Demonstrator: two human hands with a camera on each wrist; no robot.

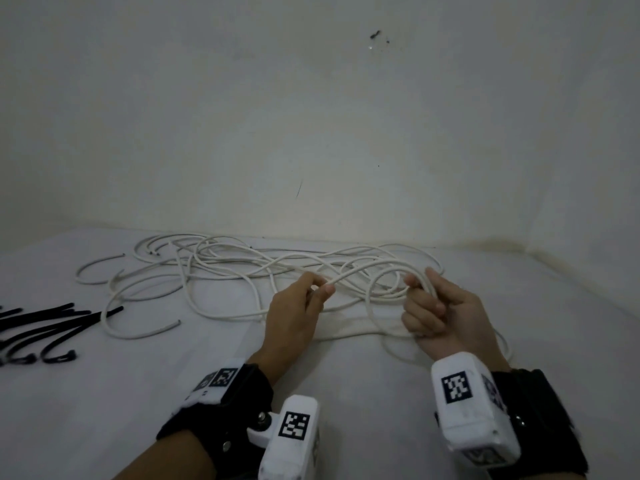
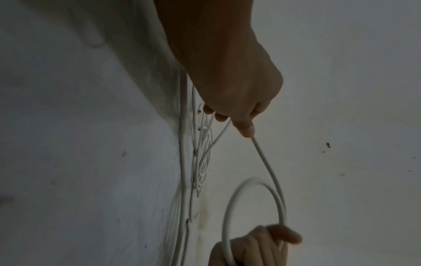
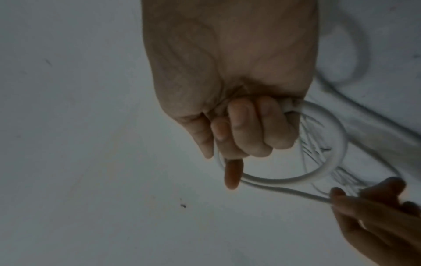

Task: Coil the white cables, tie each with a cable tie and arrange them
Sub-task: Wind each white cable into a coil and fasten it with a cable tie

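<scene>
White cable (image 1: 349, 277) spans both raised grips: left hand (image 1: 298, 317) pinches, right hand (image 1: 440, 313) clasps loops.

A loose tangle of thin white round cables (image 1: 221, 268) sprawls across the pale cloth-covered surface (image 1: 381, 410) below a plain off-white wall (image 1: 311, 116). The left hand (image 1: 294, 317) pinches one strand between thumb and fingertips, while the right hand (image 1: 440, 313) grips a small coil of white cable (image 1: 374, 299) (a few loops). Black plastic cable ties (image 1: 45, 327) lie well apart at far left.
</scene>
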